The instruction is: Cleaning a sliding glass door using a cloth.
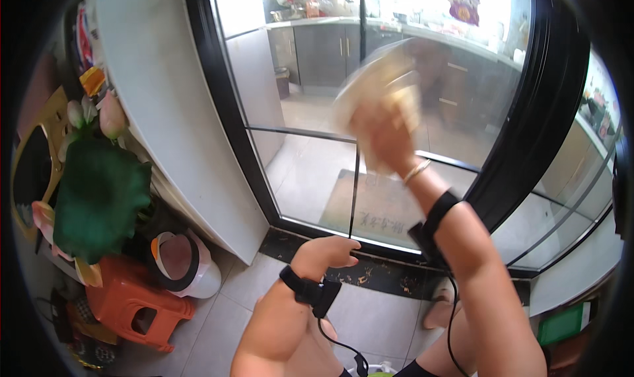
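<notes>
Before me stands a glass door (307,107) in a black frame, split into panes by thin dark bars. My right hand (381,134) is raised in front of its upper panes, blurred by motion. A pale yellow cloth (403,92) is in that hand, spread over the glass; whether it presses on the pane is hard to tell. Lower down, my left hand (329,252) bends at the wrist near the foot of the door. It holds nothing visible, with its fingertips apart. Both arms wear black straps with cables.
A dark stone threshold (366,273) runs below the door. On the left are an orange plastic stool (129,302), a white bin (210,278) and an artificial lotus plant (99,198). A white and green container (381,370) sits between my legs. Kitchen cabinets (319,55) show through the glass.
</notes>
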`<act>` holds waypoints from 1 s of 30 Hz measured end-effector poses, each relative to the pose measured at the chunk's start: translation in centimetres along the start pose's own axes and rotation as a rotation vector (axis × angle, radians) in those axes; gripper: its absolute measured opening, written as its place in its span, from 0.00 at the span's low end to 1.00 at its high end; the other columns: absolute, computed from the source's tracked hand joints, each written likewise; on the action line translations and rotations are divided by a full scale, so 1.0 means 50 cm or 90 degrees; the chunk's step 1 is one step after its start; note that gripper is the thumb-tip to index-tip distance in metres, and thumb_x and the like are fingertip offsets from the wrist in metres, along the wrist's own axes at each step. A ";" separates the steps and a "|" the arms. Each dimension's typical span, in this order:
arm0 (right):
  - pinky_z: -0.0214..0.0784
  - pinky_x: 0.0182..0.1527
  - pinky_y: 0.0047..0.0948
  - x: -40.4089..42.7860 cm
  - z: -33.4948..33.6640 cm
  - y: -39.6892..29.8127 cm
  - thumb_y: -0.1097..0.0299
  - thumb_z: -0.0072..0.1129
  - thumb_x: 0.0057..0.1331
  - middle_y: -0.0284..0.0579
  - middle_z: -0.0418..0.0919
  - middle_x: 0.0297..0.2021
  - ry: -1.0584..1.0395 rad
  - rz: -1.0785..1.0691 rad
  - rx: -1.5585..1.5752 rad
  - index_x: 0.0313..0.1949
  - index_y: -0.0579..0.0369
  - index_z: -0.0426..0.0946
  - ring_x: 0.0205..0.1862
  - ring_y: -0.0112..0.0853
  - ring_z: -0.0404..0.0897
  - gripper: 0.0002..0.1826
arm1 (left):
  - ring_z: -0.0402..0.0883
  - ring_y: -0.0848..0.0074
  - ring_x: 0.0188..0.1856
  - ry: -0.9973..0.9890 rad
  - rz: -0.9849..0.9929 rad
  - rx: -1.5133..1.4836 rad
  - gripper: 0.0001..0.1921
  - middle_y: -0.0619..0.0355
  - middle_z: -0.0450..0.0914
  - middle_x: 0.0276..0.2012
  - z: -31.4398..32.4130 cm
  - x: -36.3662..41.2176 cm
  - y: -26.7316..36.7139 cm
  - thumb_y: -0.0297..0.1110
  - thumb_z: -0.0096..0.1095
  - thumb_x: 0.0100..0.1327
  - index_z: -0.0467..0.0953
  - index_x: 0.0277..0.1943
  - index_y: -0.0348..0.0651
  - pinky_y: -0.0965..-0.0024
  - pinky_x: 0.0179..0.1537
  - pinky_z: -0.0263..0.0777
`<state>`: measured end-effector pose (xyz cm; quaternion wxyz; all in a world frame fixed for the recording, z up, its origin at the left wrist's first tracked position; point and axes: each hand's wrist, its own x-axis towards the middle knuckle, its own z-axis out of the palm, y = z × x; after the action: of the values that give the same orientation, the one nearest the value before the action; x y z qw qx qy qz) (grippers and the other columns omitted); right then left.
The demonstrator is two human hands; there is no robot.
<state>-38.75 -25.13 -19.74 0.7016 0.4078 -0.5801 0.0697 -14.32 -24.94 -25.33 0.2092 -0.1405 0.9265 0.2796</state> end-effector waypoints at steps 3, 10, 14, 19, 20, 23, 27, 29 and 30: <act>0.52 0.64 0.44 -0.121 -0.031 -0.033 0.65 0.51 0.60 0.29 0.77 0.47 -0.215 -0.308 0.440 0.46 0.33 0.79 0.58 0.31 0.69 0.15 | 0.73 0.55 0.56 0.085 0.076 0.071 0.27 0.44 0.75 0.54 0.041 0.044 0.002 0.39 0.59 0.59 0.68 0.60 0.39 0.61 0.56 0.69; 0.60 0.58 0.39 0.281 0.025 0.300 0.65 0.52 0.59 0.39 0.77 0.45 0.051 -0.026 0.077 0.48 0.45 0.76 0.49 0.38 0.73 0.16 | 0.77 0.54 0.47 0.191 0.214 -0.013 0.20 0.46 0.78 0.44 0.134 -0.169 -0.044 0.36 0.60 0.60 0.72 0.54 0.41 0.61 0.47 0.72; 0.71 0.40 0.45 0.494 0.028 0.584 0.57 0.56 0.59 0.43 0.76 0.49 0.234 0.115 -0.152 0.51 0.42 0.75 0.43 0.43 0.77 0.20 | 0.74 0.55 0.55 -0.119 -0.074 0.092 0.23 0.45 0.76 0.52 0.063 -0.179 -0.014 0.40 0.58 0.62 0.69 0.58 0.39 0.64 0.53 0.70; 0.66 0.39 0.46 0.465 0.081 0.297 0.53 0.53 0.58 0.38 0.74 0.43 0.219 0.172 -0.104 0.40 0.41 0.75 0.46 0.39 0.73 0.13 | 0.74 0.56 0.55 0.105 0.012 -0.053 0.22 0.47 0.76 0.54 0.071 -0.140 -0.033 0.42 0.56 0.64 0.70 0.59 0.45 0.60 0.54 0.69; 0.62 0.46 0.46 0.437 0.090 0.194 0.59 0.52 0.58 0.38 0.71 0.50 0.160 0.121 -0.041 0.43 0.40 0.75 0.51 0.38 0.69 0.13 | 0.74 0.56 0.55 0.099 -0.002 -0.062 0.22 0.47 0.76 0.54 0.077 -0.139 -0.047 0.42 0.56 0.64 0.70 0.59 0.45 0.60 0.54 0.69; 0.50 0.62 0.51 0.271 0.049 -0.094 0.68 0.50 0.58 0.34 0.64 0.64 -0.028 -0.103 0.170 0.58 0.31 0.71 0.65 0.37 0.60 0.27 | 0.74 0.56 0.55 -0.261 -0.165 0.165 0.23 0.52 0.76 0.54 0.110 -0.107 -0.104 0.45 0.58 0.62 0.71 0.58 0.48 0.58 0.54 0.69; 0.39 0.73 0.42 0.085 0.000 -0.195 0.65 0.55 0.56 0.14 0.74 0.49 -0.194 -0.437 0.386 0.41 0.30 0.79 0.66 0.29 0.61 0.14 | 0.76 0.55 0.53 -0.210 -0.069 0.066 0.23 0.50 0.77 0.52 0.100 -0.100 -0.140 0.44 0.59 0.61 0.71 0.58 0.48 0.58 0.54 0.69; 0.41 0.72 0.40 0.106 0.023 -0.184 0.65 0.55 0.57 0.16 0.76 0.46 -0.105 -0.408 0.370 0.40 0.28 0.79 0.63 0.28 0.65 0.13 | 0.76 0.54 0.53 0.019 0.039 -0.028 0.22 0.49 0.77 0.51 0.064 -0.087 -0.143 0.41 0.58 0.61 0.71 0.58 0.47 0.57 0.53 0.70; 0.47 0.70 0.40 0.153 0.010 -0.167 0.68 0.55 0.56 0.20 0.77 0.42 -0.177 -0.363 0.331 0.41 0.27 0.79 0.56 0.27 0.71 0.15 | 0.76 0.55 0.53 0.044 0.018 -0.026 0.22 0.49 0.77 0.51 0.043 -0.087 -0.141 0.40 0.58 0.61 0.71 0.58 0.47 0.57 0.52 0.71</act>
<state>-31.92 -33.81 -17.21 0.4812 0.7214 -0.4965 -0.0390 -7.22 -28.72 -28.16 0.1702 -0.1410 0.9291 0.2966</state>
